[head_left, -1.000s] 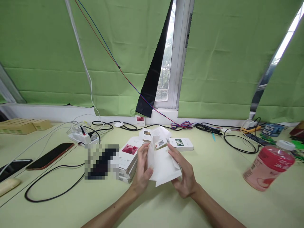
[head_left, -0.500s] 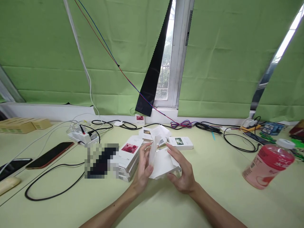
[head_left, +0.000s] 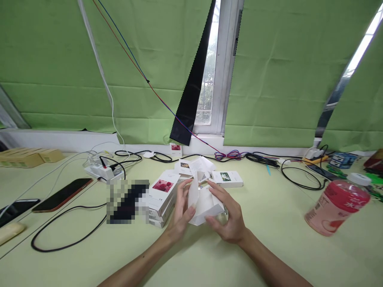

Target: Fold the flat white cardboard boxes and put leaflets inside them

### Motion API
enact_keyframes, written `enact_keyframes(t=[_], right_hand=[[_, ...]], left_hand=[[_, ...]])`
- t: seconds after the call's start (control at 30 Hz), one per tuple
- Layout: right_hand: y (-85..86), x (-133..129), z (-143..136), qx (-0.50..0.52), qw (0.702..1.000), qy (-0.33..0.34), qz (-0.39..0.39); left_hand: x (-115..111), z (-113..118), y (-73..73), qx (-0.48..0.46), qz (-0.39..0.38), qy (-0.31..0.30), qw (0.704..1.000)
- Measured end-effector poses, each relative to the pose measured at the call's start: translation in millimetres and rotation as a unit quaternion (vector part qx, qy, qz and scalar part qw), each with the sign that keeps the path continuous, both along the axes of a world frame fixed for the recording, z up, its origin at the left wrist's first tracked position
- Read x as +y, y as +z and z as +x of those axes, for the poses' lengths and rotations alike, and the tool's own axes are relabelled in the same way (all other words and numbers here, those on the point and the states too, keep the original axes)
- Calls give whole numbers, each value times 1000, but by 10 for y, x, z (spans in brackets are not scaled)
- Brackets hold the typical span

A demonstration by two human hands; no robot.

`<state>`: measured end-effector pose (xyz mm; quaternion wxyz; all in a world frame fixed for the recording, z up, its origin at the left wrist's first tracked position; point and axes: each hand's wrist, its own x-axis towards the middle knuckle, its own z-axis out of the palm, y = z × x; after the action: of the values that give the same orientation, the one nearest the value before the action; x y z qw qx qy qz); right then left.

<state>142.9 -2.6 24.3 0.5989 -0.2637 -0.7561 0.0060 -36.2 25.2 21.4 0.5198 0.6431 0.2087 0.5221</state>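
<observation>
Both hands hold an unfolded white carton (head_left: 206, 204) above the table. My left hand (head_left: 180, 211) grips its left panel between thumb and fingers. On the right side, my right hand (head_left: 229, 213) has its fingers over the upper edge and its thumb at the front edge; something clear and shiny shows beside its palm. Just left of my left hand is a stack of white boxes (head_left: 163, 191), the top one with a red flower picture. Beyond the carton lie a white box with a green picture (head_left: 229, 178) and white paper (head_left: 204, 162).
A pink bottle (head_left: 336, 207) stands at the right. Phones, including one with a red-edged case (head_left: 62, 195), lie at the left beside a looped black cable (head_left: 60, 249). A power strip (head_left: 103, 171) and yellow boxes (head_left: 26, 157) sit toward the back left.
The carton's right part has folded inward and its front panel now shows more. My right thumb has moved left onto its front edge. My left hand has barely moved.
</observation>
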Motion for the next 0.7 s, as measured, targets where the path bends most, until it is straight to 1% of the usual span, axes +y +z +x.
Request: enact_keyframes(t=[0.3, 0.7], right_hand=[[24, -6, -5, 0, 1000, 1, -6], [24, -14, -20, 8, 999, 12, -31]], left_hand=[[1, 9, 5, 13, 2, -8, 1000], [26, 6, -22, 30, 17, 4, 999]])
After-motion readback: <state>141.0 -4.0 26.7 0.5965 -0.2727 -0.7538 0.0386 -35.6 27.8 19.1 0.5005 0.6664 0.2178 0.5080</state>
